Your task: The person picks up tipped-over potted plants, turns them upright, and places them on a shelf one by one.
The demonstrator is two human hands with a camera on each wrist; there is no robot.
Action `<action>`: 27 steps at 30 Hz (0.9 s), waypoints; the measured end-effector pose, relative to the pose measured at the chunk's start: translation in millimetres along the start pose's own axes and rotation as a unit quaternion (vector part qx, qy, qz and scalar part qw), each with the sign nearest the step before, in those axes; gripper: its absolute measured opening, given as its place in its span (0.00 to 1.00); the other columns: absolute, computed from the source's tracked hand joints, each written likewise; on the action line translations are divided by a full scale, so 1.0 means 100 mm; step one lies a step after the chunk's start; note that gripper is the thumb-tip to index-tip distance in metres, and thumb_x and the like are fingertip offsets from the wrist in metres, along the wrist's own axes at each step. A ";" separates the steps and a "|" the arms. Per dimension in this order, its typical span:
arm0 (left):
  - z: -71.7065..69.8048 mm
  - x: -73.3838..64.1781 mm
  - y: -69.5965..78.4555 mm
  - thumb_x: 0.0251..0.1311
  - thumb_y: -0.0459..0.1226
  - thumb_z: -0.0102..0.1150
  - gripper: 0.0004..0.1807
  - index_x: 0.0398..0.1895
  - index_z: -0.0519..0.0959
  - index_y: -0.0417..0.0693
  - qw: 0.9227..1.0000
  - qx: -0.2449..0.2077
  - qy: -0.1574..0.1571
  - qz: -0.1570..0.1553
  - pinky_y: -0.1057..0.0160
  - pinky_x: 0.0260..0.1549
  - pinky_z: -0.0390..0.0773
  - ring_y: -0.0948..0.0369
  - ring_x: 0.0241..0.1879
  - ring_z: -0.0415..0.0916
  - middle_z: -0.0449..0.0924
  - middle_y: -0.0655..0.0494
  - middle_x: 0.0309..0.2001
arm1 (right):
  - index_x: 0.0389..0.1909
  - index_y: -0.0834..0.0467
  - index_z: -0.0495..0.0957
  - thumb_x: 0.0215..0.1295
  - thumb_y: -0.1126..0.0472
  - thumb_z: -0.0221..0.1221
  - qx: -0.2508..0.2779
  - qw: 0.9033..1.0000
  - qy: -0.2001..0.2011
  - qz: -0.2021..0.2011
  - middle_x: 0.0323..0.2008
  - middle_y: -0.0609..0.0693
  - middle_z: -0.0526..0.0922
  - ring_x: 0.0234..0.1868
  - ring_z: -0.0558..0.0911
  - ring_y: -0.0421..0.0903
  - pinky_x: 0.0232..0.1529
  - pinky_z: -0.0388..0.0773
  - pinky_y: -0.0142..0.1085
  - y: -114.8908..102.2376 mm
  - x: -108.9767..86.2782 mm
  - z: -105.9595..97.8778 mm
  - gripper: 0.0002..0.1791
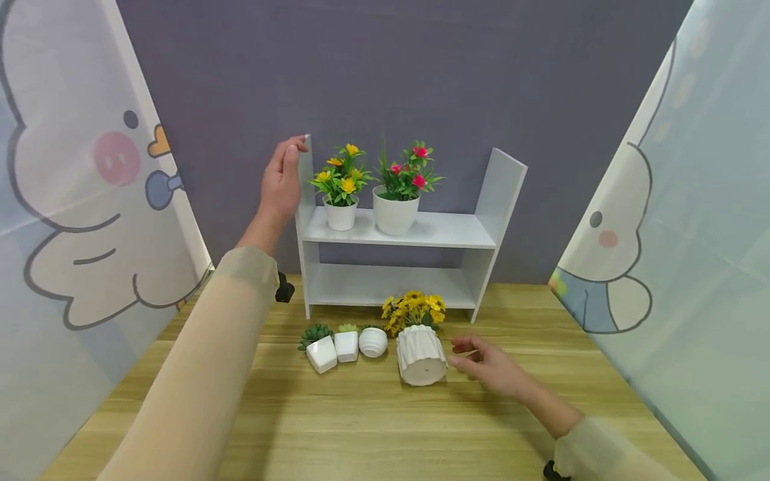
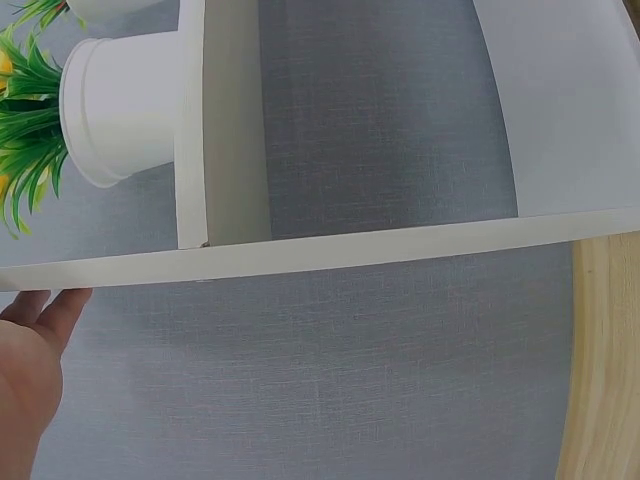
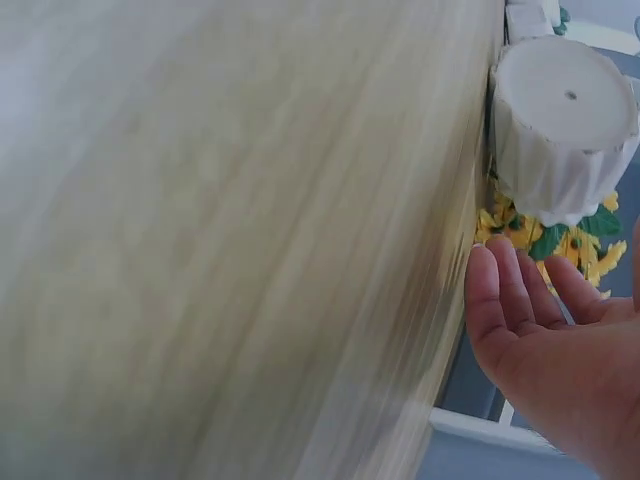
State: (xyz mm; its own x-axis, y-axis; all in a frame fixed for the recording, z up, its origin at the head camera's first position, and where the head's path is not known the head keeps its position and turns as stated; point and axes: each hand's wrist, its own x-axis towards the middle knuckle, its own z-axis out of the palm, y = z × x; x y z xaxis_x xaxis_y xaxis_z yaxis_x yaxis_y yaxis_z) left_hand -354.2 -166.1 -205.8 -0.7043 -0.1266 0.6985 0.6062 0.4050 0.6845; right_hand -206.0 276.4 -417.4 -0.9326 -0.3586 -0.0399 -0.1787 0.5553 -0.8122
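Observation:
My left hand [image 1: 281,180] is raised at the left side of a white two-tier shelf [image 1: 397,244]. Its fingertips touch the outer face of the side panel [image 2: 330,250] near the top. Low on the right, my right hand [image 1: 490,366] reaches over the table beside a white fluted pot [image 1: 421,361], its fingers loosely bent and holding nothing. That pot lies on its side, base toward me, with yellow flowers [image 1: 414,308] pointing at the shelf. The right wrist view shows the fingers [image 3: 512,290] just short of the pot's flower end.
On the upper board stand a white pot with yellow flowers [image 1: 341,215] and a larger one with pink flowers [image 1: 396,212]. Three small white pots [image 1: 345,347] with succulents lie left of the fluted pot on the wooden table [image 1: 361,427]. Printed cloths flank both sides.

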 end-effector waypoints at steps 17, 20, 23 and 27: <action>-0.01 0.01 0.00 0.90 0.52 0.35 0.23 0.65 0.74 0.48 1.000 0.005 0.002 0.001 0.55 0.84 0.60 0.60 0.83 0.62 0.70 0.60 0.82 | 0.77 0.67 0.68 0.80 0.39 0.63 -0.006 0.998 0.057 0.039 0.65 0.62 0.83 0.61 0.85 0.54 0.49 0.89 0.44 -0.28 0.15 0.40 0.42; 0.00 0.01 0.00 0.90 0.52 0.35 0.23 0.65 0.74 0.48 1.000 0.001 0.003 0.001 0.55 0.84 0.60 0.60 0.83 0.63 0.70 0.61 0.82 | 0.76 0.69 0.68 0.79 0.37 0.63 -0.032 0.996 0.069 0.038 0.62 0.60 0.85 0.62 0.85 0.56 0.56 0.87 0.48 -0.28 0.19 0.44 0.44; 0.00 0.01 0.00 0.90 0.52 0.35 0.23 0.65 0.74 0.49 1.000 0.001 0.003 0.001 0.56 0.84 0.60 0.61 0.83 0.62 0.70 0.61 0.82 | 0.77 0.70 0.67 0.77 0.36 0.64 -0.042 0.995 0.077 0.043 0.61 0.60 0.85 0.62 0.85 0.55 0.60 0.86 0.51 -0.28 0.22 0.46 0.46; 0.01 0.02 -0.01 0.90 0.51 0.35 0.24 0.66 0.74 0.46 1.000 0.001 0.004 0.007 0.57 0.84 0.59 0.61 0.84 0.61 0.70 0.59 0.82 | 0.78 0.70 0.66 0.76 0.34 0.64 -0.051 0.994 0.078 0.055 0.62 0.61 0.85 0.62 0.85 0.55 0.61 0.85 0.53 -0.30 0.24 0.48 0.49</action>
State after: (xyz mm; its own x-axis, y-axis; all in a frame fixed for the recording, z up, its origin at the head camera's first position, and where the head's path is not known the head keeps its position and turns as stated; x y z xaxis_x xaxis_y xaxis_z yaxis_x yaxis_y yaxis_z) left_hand -356.9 -166.1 -205.1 -0.6927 -0.1290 0.7096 0.6145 0.4094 0.6744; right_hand -208.5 215.5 -421.8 -0.9840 -0.1761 -0.0283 -0.0968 0.6607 -0.7444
